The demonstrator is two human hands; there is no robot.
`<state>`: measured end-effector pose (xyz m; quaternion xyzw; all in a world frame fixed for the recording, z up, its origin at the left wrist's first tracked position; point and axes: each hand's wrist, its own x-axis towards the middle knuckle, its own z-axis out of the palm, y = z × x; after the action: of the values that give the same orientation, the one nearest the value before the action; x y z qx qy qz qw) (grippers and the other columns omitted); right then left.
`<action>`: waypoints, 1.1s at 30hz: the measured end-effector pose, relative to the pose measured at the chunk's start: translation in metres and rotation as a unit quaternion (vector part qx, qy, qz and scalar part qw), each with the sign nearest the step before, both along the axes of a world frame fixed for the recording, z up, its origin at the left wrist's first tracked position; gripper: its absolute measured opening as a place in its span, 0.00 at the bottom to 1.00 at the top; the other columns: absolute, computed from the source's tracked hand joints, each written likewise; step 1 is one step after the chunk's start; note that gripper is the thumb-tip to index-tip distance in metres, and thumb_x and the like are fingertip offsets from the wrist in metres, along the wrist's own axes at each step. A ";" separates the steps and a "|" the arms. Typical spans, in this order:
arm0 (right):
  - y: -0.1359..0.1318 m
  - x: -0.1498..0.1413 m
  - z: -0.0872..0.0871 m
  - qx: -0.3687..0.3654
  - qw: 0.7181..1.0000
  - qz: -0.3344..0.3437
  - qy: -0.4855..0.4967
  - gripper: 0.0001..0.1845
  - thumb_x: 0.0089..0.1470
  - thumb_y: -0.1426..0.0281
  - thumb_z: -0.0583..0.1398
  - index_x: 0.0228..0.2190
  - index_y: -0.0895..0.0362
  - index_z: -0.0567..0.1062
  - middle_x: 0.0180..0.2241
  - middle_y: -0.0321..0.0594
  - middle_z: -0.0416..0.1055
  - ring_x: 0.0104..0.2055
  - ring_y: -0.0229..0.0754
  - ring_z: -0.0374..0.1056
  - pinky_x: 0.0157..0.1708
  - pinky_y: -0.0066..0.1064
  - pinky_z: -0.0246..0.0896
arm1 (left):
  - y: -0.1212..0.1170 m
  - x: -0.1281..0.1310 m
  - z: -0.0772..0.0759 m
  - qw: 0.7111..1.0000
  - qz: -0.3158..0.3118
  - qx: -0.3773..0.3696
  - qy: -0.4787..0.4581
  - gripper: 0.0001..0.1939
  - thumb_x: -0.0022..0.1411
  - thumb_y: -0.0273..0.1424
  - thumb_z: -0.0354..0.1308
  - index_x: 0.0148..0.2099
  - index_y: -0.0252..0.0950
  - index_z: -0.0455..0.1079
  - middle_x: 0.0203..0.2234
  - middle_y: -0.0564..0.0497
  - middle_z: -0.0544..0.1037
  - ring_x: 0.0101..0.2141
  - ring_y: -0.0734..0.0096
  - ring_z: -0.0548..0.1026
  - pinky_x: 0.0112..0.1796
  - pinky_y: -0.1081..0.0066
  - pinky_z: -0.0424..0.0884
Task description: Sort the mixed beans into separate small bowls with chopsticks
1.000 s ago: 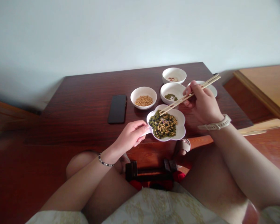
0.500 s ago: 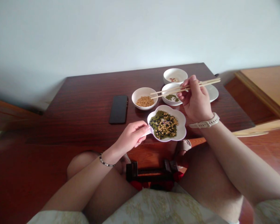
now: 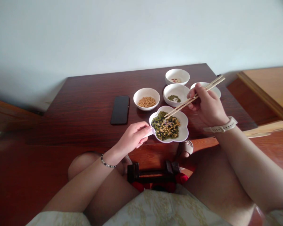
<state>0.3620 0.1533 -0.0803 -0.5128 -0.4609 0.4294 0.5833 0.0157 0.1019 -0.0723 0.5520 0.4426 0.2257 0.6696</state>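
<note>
A white flower-shaped dish [image 3: 182,134] of mixed green and yellow beans sits at the near edge of the dark wooden table [image 3: 89,106]. My left hand [image 3: 134,137] is closed on the dish's left handle. My right hand [image 3: 207,105] grips a pair of wooden chopsticks [image 3: 195,95], their tips down in the mixed beans. Behind the dish stand a white bowl of yellow beans [image 3: 146,99], a white bowl with a few green beans [image 3: 175,94] and a white bowl with a few reddish beans [image 3: 177,76]. A white plate [image 3: 214,90] lies partly hidden behind my right hand.
A black phone [image 3: 119,109] lies face down on the table, left of the bowls. A lighter wooden surface [image 3: 269,88] stands to the right. A small dark stool frame [image 3: 153,174] sits between my knees, below the table edge.
My right hand swung the chopsticks from the mixed dish up over the yellow-bean bowl, then back down into the mixed beans. My left hand kept hold of the dish.
</note>
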 end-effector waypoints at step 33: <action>-0.007 -0.001 -0.002 -0.044 0.998 0.032 -0.043 0.37 0.74 0.30 0.75 0.34 0.49 0.82 0.26 0.41 0.74 0.26 0.43 0.70 0.23 0.34 0.64 | 0.001 0.001 -0.003 1.000 0.001 -0.001 -0.006 0.21 0.86 0.49 0.73 0.41 0.44 0.76 0.24 0.59 0.68 0.23 0.72 0.60 0.26 0.69 0.54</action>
<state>0.3610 0.1467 -0.0820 -0.5410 -0.4826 0.4456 0.5252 0.0168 0.1029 -0.0753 0.5499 0.4396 0.2290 0.6723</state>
